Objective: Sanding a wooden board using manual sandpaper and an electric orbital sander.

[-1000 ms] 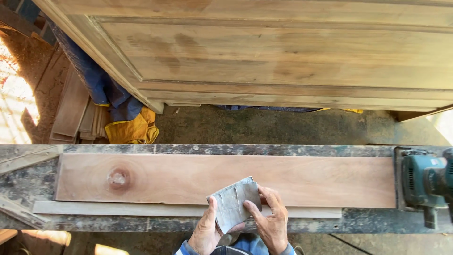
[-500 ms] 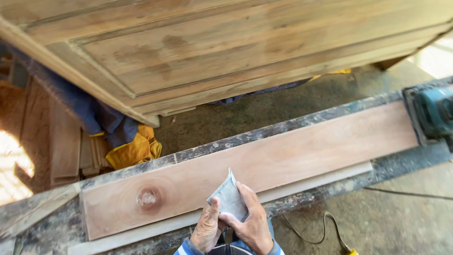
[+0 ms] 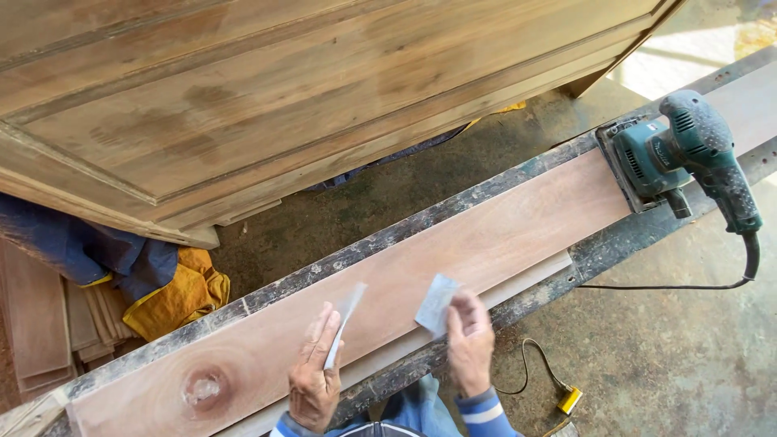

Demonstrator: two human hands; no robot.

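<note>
- Your left hand (image 3: 314,374) pinches one piece of sandpaper (image 3: 345,322), fingers closed on its lower part; the sheet stands nearly edge-on above the near edge of the plank (image 3: 453,255).
- Your right hand (image 3: 469,344) grips a second piece of sandpaper (image 3: 436,303) between thumb and fingers, its pale face tilted up, just above the plank's near edge.
- The two pieces are apart, with bare plank showing between them.
- The plank lies lengthwise on a grimy workbench (image 3: 631,235) and runs from its lower left end up toward its right end. A round knot (image 3: 202,388) marks the plank near the left end.
- A thin pale strip of wood (image 3: 526,282) lies along the plank's near edge.
- A teal power sander (image 3: 676,154) sits at the right end of the plank, its cord (image 3: 688,285) hanging off the near side of the bench.
- Beyond the bench's far edge a large panelled door (image 3: 283,97) leans, with blue and yellow cloth (image 3: 162,283) bunched on the floor below it.
- A small yellow plug (image 3: 570,400) lies on the floor by your right sleeve.
</note>
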